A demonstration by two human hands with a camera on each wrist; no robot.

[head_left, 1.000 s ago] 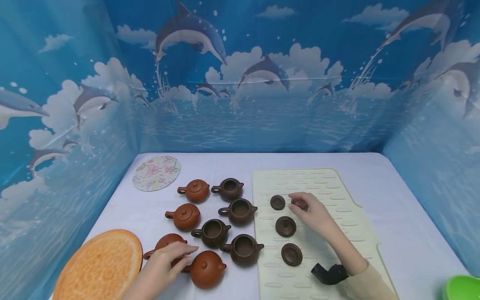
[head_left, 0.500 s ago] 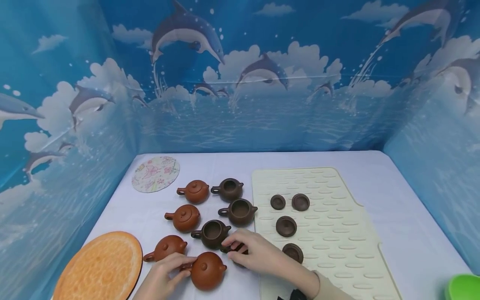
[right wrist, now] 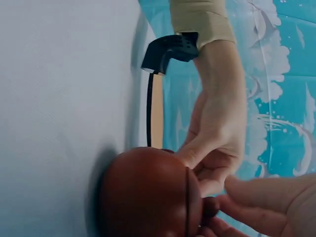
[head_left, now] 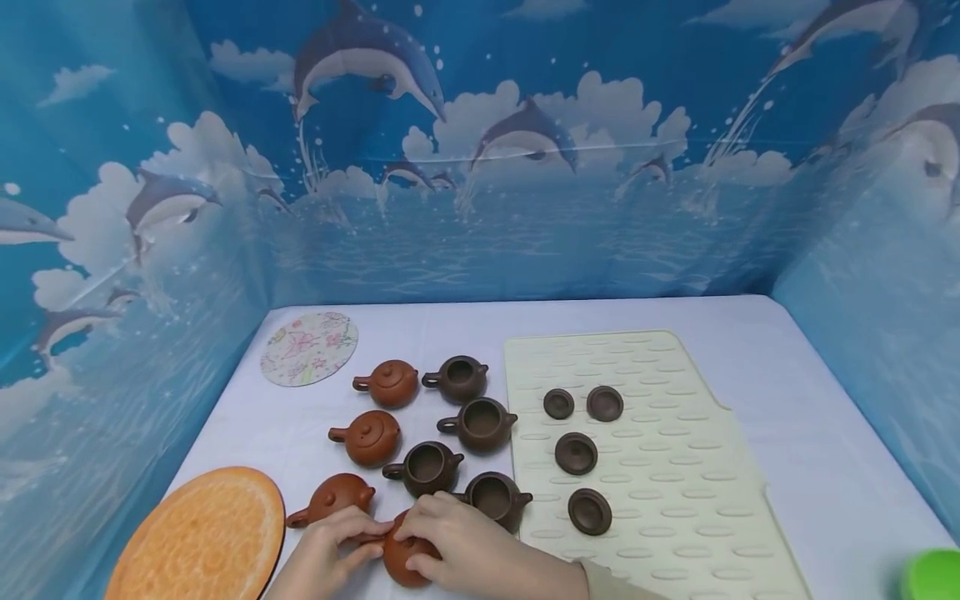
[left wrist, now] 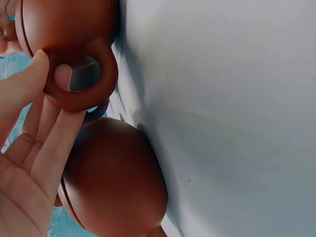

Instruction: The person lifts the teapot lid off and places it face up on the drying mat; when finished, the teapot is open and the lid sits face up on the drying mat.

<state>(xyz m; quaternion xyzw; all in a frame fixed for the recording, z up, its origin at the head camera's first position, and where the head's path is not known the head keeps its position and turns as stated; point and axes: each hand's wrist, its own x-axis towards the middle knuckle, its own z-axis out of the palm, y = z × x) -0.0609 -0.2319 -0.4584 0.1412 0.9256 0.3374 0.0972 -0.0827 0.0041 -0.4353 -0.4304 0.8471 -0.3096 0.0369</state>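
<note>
My left hand (head_left: 324, 552) pinches the looped handle (left wrist: 101, 81) of the nearest reddish-brown teapot (head_left: 397, 570), which rests on the white table. Over that teapot, the curled fingers of my right hand (head_left: 468, 546) come down around its lid; the lid's round knob (right wrist: 211, 206) sits among the fingertips in the right wrist view. Another lidded reddish teapot (head_left: 341, 495) stands just left of it. Close behind my right hand is a dark brown lidless teapot (head_left: 517, 510), partly covered by the hand.
More lidded reddish teapots (head_left: 372, 439) and dark lidless ones (head_left: 483, 450) stand in loose columns. Several dark lids (head_left: 576, 453) lie on a cream mat (head_left: 675, 500) at right. An orange round board (head_left: 202, 533), a floral disc (head_left: 309, 348) and a green container (head_left: 932, 575) lie around.
My right hand has left the dark lid on the mat and swept left, past the front dark teapot, onto the reddish teapot's lid. My left hand has closed on that teapot's handle.
</note>
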